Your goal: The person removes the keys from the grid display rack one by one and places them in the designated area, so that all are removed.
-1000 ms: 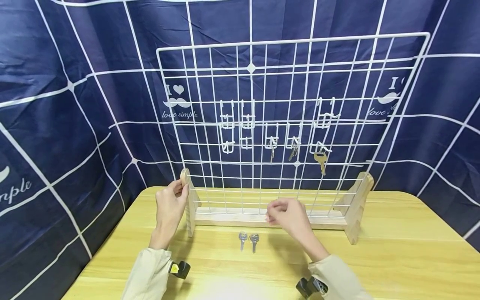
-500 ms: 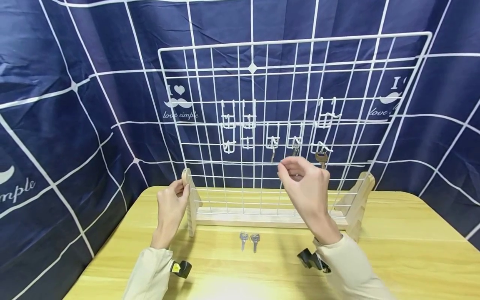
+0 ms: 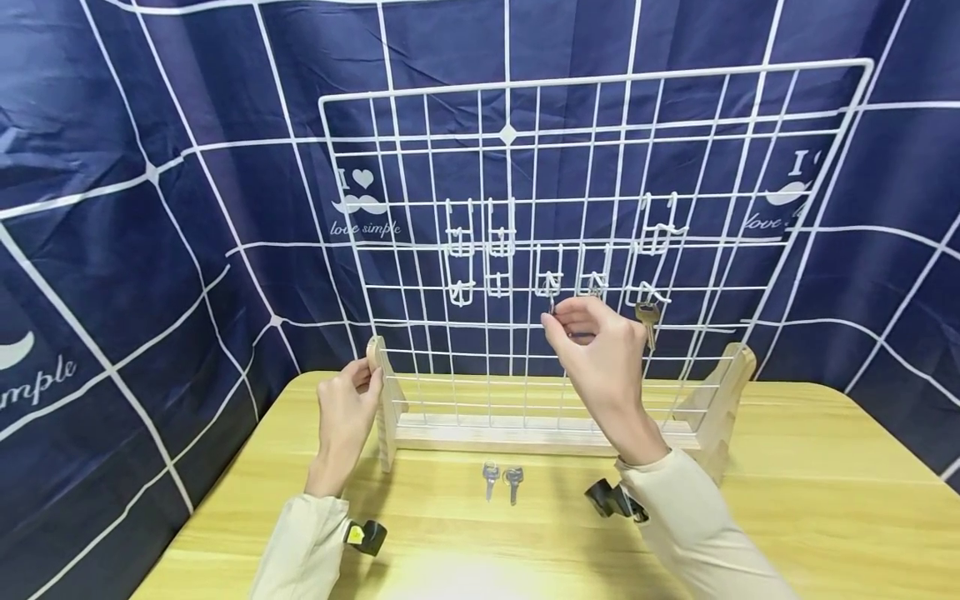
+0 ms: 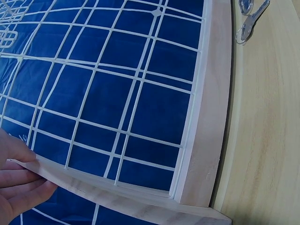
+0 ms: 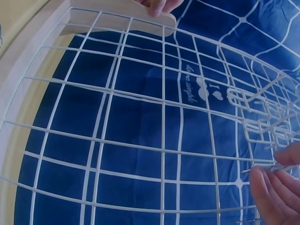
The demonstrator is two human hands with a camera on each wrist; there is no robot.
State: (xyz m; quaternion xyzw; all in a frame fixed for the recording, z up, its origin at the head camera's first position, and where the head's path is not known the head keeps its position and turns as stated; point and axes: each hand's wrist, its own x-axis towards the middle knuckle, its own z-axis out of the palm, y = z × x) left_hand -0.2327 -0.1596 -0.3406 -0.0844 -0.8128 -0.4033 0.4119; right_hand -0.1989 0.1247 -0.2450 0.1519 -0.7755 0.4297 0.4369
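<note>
Room lies between the hands; wire grid blocks beyond.

held key mostly covered from me by the right grip, left grip cut off at my left-wrist view's edge and hiding part of the wooden upright, worktop cropped below in my head view

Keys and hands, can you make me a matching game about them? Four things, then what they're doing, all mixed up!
1. left hand
2. right hand
3. gold key
4. two silver keys

A. hanging from a white hook
B. lying on the table
C. gripping the wooden stand
D. pinching a small key

Pairs: 1-C, 2-D, 3-A, 4-B
</note>
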